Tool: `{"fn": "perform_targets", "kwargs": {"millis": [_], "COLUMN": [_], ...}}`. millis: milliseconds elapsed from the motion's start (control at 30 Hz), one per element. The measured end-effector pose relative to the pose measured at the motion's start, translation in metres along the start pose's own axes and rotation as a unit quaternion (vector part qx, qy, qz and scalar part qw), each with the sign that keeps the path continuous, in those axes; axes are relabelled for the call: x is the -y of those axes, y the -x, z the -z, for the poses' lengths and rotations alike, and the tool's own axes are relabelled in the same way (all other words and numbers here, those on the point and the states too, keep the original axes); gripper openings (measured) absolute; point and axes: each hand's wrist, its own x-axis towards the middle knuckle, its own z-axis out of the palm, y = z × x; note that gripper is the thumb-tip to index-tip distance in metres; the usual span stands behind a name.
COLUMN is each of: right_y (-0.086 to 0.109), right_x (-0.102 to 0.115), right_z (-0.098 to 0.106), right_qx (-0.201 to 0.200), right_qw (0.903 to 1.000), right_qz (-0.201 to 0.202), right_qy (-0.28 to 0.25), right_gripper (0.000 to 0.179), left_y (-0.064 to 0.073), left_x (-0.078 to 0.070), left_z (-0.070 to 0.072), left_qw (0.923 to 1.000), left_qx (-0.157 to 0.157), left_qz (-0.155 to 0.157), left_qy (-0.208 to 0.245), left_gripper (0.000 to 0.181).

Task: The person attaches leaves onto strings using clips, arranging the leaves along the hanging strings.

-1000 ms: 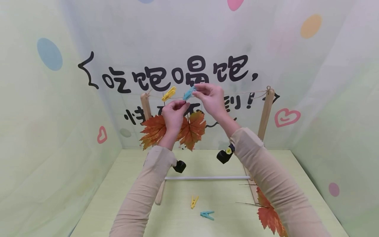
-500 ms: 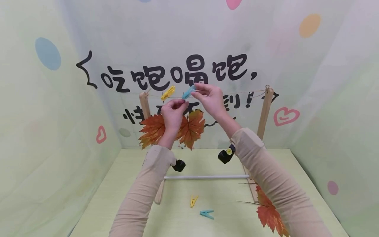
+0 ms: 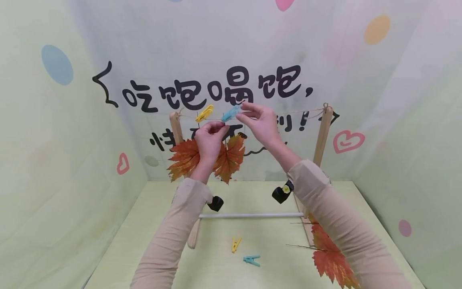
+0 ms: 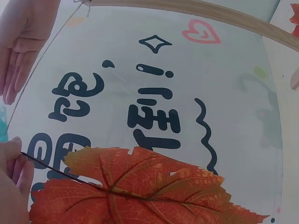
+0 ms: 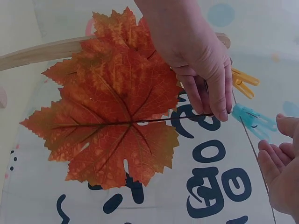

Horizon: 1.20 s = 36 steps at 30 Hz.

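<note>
In the head view, my left hand (image 3: 208, 140) pinches the dark stem of an orange-red maple leaf (image 3: 229, 158) just below the twine (image 3: 297, 112). A blue clothespin (image 3: 230, 114) sits on the twine at the top of that stem. My right hand (image 3: 264, 125) is beside the clothespin's handle end; in the right wrist view its thumb and fingers stand apart around the spread handles. A yellow clothespin (image 3: 204, 114) holds another maple leaf (image 3: 184, 158) to the left, partly hidden behind my left hand.
Wooden posts (image 3: 323, 138) carry the twine, with a white rod (image 3: 252, 216) low between them. On the table lie a loose yellow clothespin (image 3: 236, 245) and a loose blue clothespin (image 3: 252, 260). More maple leaves (image 3: 330, 261) lie at right, partly under my right sleeve.
My right hand has let go of the blue clothespin and shifted slightly right. The clothespin stays on the twine. The leaf in my left hand has swung a little left.
</note>
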Motion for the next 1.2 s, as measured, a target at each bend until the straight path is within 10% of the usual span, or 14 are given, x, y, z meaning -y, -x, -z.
{"fn": "perform_targets", "kwargs": {"millis": [867, 1200], "right_y": [0.059, 0.095], "right_x": [-0.043, -0.076], "right_z": [0.063, 0.092], "right_qx": [0.042, 0.058], "right_qw": [0.9961, 0.9884], "right_qz": [-0.04, -0.089], "right_qy": [0.066, 0.108], "right_gripper": [0.042, 0.046], "left_y": [0.025, 0.05], "left_x": [-0.011, 0.009], "left_z": [0.013, -0.003], "left_qw": [0.9986, 0.9941], "left_qx": [0.051, 0.106], "left_qz": [0.001, 0.004], "left_qy": [-0.012, -0.02], "left_gripper": [0.02, 0.019]}}
